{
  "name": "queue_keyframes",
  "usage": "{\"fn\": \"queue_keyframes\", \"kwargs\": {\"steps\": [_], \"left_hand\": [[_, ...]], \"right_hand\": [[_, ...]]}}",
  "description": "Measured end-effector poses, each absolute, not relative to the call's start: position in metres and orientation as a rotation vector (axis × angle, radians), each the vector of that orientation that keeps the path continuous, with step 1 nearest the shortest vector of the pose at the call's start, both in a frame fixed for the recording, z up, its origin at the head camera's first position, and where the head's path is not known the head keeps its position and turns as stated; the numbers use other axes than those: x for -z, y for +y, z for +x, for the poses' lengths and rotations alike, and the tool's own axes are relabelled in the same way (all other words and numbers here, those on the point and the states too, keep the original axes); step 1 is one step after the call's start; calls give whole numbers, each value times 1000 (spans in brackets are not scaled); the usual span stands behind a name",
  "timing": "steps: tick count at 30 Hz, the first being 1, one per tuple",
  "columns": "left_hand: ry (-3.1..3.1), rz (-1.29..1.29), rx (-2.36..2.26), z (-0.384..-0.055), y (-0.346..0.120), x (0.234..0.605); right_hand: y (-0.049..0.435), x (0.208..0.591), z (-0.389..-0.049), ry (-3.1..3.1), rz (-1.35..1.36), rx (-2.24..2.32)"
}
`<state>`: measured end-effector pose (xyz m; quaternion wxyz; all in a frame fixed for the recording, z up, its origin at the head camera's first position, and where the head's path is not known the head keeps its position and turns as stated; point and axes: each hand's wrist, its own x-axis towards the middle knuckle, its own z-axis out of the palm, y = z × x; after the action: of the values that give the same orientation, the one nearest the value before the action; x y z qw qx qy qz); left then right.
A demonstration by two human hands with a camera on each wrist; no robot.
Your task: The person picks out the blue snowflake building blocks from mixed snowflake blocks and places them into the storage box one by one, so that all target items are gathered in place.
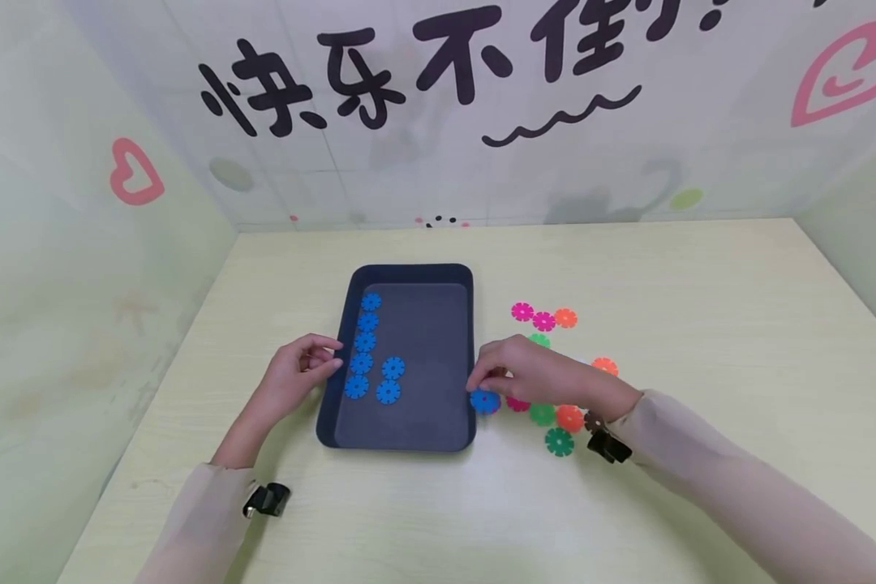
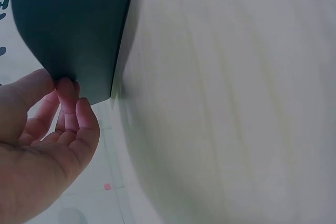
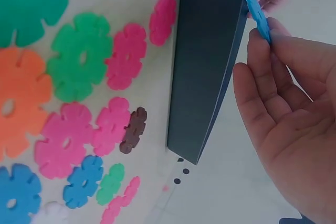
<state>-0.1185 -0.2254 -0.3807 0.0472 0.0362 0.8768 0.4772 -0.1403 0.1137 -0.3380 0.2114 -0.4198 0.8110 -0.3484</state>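
A dark grey tray (image 1: pixel 416 430) lies on the table, with several blue snowflake discs (image 1: pixel 365 342) lined up along its left side and two more blue discs (image 1: pixel 389 392) beside that line. My left hand (image 1: pixel 299 369) pinches the tray's left rim between thumb and fingers; the left wrist view shows the left hand (image 2: pixel 52 135) at the edge. Just off the right rim, my right hand (image 1: pixel 518 369) pinches a blue snowflake disc (image 1: pixel 485 401). In the right wrist view, the right hand (image 3: pixel 294 93) holds that disc (image 3: pixel 257 17) by its edge, tilted, above rim height.
Loose snowflake discs lie right of the tray, partly under my right forearm: a dark green disc (image 1: pixel 559 442), an orange disc (image 1: pixel 565 318), a pink disc (image 1: pixel 521 311) and a brown disc (image 3: pixel 134 130) among them. A wall with black writing (image 1: pixel 456 53) stands behind the table.
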Motion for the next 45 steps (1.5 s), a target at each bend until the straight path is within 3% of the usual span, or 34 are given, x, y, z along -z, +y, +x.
{"fn": "queue_keyframes", "kwargs": {"steps": [27, 45], "left_hand": [[2690, 129, -1439, -121, -227, 384], [2688, 114, -1443, -120, -228, 384]], "right_hand": [[41, 334, -194, 2321, -1225, 984], [-4, 337, -220, 2175, -1087, 1084]]}}
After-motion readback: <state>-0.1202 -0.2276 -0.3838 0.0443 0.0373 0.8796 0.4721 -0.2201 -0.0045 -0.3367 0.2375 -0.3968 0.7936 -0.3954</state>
